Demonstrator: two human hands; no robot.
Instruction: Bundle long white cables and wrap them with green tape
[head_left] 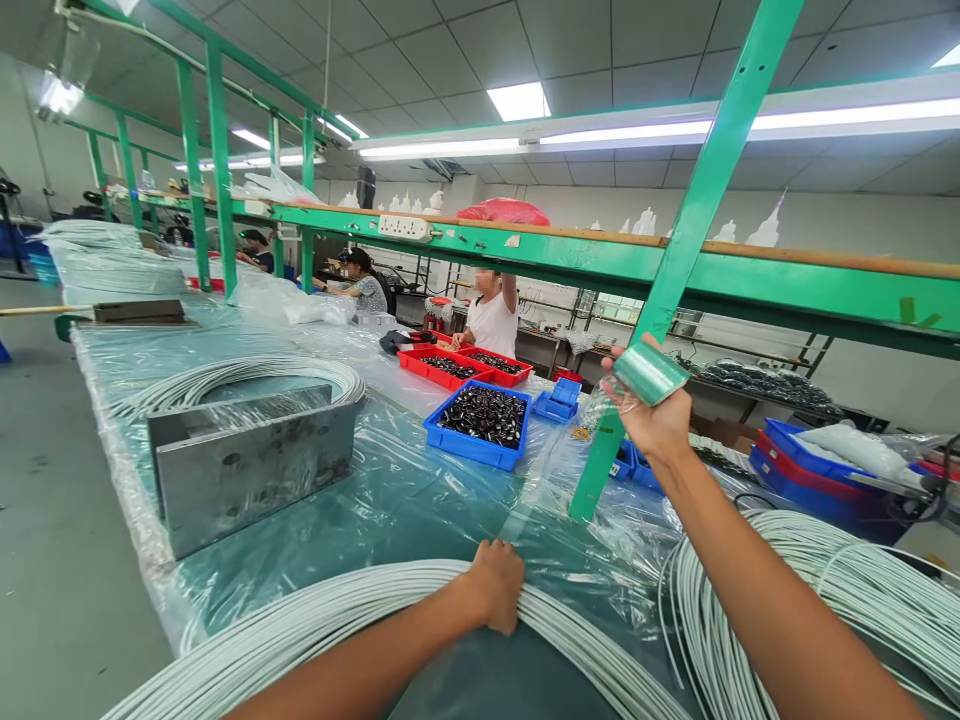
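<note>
My left hand (496,588) is closed around a coil of white cable (360,590) at the bottom of the view. In my raised right hand (664,420) is a roll of clear wrapping film (649,374) that looks greenish, with the fingers wrapped around it. A see-through strip of film (544,480) seems to stretch between the roll and my left fist. The green post (600,465) stands just behind the roll. To the right of my right forearm lies another coil of white cable (847,600).
Two grey metal plates (255,470) stand on the plastic-covered table (420,510), a cable coil (255,375) behind them. A blue tray (480,455) holds small black parts; red trays (435,378) sit farther back. A green shelf beam (570,255) crosses above. Co-workers (495,318) sit beyond.
</note>
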